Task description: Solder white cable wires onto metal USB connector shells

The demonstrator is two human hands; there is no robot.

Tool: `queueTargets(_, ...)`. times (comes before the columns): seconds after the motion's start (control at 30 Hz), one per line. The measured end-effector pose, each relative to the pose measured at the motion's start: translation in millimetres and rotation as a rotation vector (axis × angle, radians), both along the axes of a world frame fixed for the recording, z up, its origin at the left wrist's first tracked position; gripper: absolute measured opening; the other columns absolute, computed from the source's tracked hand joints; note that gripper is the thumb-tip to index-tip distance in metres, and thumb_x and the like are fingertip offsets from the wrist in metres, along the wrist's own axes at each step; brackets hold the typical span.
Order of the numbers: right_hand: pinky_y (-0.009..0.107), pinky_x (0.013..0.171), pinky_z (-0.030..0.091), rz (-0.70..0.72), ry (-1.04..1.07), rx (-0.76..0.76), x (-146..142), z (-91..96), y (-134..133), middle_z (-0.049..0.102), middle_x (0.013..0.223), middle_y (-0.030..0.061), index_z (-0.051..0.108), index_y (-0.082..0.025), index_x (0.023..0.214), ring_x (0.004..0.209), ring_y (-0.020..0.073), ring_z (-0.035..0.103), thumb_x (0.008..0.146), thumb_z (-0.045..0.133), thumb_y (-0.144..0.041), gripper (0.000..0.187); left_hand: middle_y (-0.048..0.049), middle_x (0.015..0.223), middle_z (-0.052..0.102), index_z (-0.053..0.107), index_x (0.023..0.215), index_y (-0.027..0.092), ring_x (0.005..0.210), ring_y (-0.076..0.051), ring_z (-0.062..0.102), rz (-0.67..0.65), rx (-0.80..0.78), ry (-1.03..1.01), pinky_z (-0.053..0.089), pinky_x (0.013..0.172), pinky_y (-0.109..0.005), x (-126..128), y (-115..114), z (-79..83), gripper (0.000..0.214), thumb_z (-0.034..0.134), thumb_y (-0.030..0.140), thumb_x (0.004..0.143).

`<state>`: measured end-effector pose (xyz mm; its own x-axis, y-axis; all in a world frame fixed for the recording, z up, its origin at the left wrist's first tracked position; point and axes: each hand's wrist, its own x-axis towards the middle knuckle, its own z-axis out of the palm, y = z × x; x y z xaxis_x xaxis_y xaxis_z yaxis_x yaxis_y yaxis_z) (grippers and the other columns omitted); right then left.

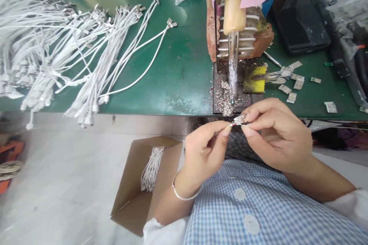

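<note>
Just off the bench's front edge, my left hand [209, 143] pinches thin wires [234, 124], one of them red, between thumb and forefinger. My right hand [277, 134] grips a small metal USB connector [240, 119] by fingertips and thumb. The wires meet the connector between the two hands; whether they are joined, I cannot tell. Right above it, a soldering iron [233, 65] with a wooden handle [235, 7] points down, its tip over a dark plate [245, 99] strewn with solder bits. Any cable behind the wires is hidden by my left hand.
White cables with metal plugs [115, 46] spread over the green bench [184, 76] at left. Right of the iron lie a yellow sponge [258, 78], tweezers [273, 76] and loose connectors [299, 82]. A cardboard box [126, 183] holding white cables [152, 168] stands on the floor.
</note>
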<state>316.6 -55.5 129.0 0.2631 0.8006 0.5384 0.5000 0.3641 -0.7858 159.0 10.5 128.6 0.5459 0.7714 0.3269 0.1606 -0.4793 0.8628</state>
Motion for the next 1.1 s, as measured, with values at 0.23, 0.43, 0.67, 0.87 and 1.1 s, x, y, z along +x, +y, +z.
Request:
queueTargets(0.23,0.037,0.065,0.055,0.000,0.018,-0.008,0.2,-2.8,-7.7,0.059,0.090,0.0044,0.059,-0.026,0.088,0.082,0.0200,0.062,0.082,0.063,-0.003,0.024,-0.0029,0.081,0.077,0.068,0.094,0.017,0.063,-0.010,0.069,-0.025,0.029,0.004,0.053,0.057,-0.019,-0.7,-2.7,1.6,0.008,0.063,0.013,0.090)
queueTargets(0.43,0.034,0.063,0.055,-0.002,0.041,0.013,-0.2,-3.1,-7.3,0.058,0.088,0.0039,0.060,-0.024,0.086,0.079,0.0178,0.061,0.082,0.062,-0.003,0.022,-0.0041,0.082,0.078,0.069,0.092,0.016,0.067,-0.011,0.070,-0.007,0.009,0.011,0.055,0.060,-0.019,0.6,-4.0,3.0,0.007,0.063,0.014,0.091)
queueTargets(0.67,0.036,0.065,0.056,-0.027,0.016,-0.001,-0.1,-4.5,-4.3,0.059,0.090,0.0041,0.062,-0.026,0.086,0.081,0.0193,0.060,0.082,0.064,-0.005,0.022,-0.0042,0.083,0.078,0.070,0.092,0.016,0.065,-0.011,0.070,0.017,0.017,0.020,0.055,0.059,-0.020,3.4,-1.0,1.2,0.008,0.062,0.017,0.092)
queueTargets(0.87,0.037,0.069,0.054,-0.059,0.024,0.015,1.5,-7.1,6.2,0.059,0.090,0.0040,0.062,-0.025,0.082,0.082,0.0192,0.061,0.082,0.067,-0.006,0.019,-0.0027,0.079,0.076,0.070,0.091,0.016,0.060,-0.010,0.067,0.036,0.030,0.004,0.053,0.056,-0.018,8.3,6.5,-3.4,0.007,0.063,0.017,0.092)
queueTargets(1.1,0.038,0.068,0.055,-0.059,0.034,0.015,3.3,-6.6,7.5,0.060,0.090,0.0037,0.061,-0.026,0.082,0.081,0.0197,0.060,0.082,0.066,-0.006,0.020,-0.0032,0.081,0.077,0.070,0.091,0.017,0.063,-0.011,0.069,0.030,0.042,0.003,0.055,0.057,-0.020,9.2,7.9,-2.5,0.007,0.062,0.018,0.092)
